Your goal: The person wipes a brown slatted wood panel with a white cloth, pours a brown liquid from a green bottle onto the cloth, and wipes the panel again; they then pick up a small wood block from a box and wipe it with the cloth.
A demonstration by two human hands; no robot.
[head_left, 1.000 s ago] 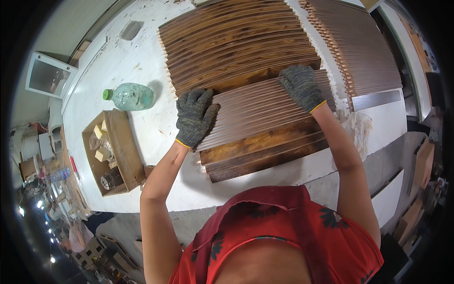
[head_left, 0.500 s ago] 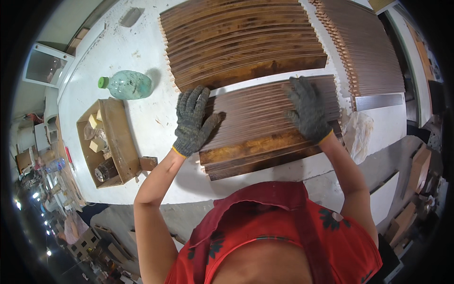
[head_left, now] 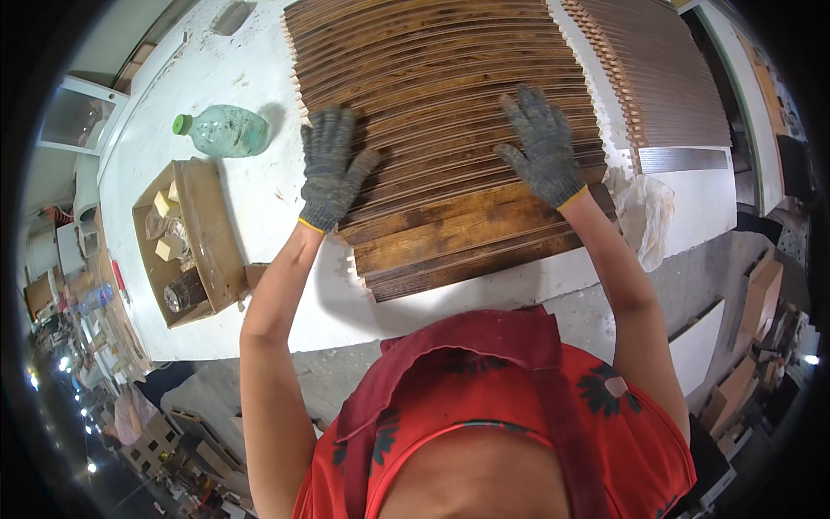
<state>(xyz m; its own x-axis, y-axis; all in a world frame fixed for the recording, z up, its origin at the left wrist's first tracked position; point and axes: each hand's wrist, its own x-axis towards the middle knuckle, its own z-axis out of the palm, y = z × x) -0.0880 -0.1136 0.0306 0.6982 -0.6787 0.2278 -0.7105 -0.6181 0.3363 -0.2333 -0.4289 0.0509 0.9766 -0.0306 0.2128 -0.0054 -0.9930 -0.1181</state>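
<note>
"What are your hands doing?"

"My gloved left hand (head_left: 333, 164) and right hand (head_left: 543, 149) are lying flat, fingers spread and unclenched, over the left and right parts of the brown wooden strips (head_left: 432, 130)."

"Where are those strips lying?"

"They're lying side by side on the white table (head_left: 264, 203) before me; a green bottle (head_left: 229, 131) is lying to their left."

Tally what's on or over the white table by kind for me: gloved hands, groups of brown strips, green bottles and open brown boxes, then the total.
Gloved hands: 2 (left hand, right hand)
Groups of brown strips: 2 (middle group, right group)
Green bottle: 1
Open brown box: 1
Total: 6
</note>
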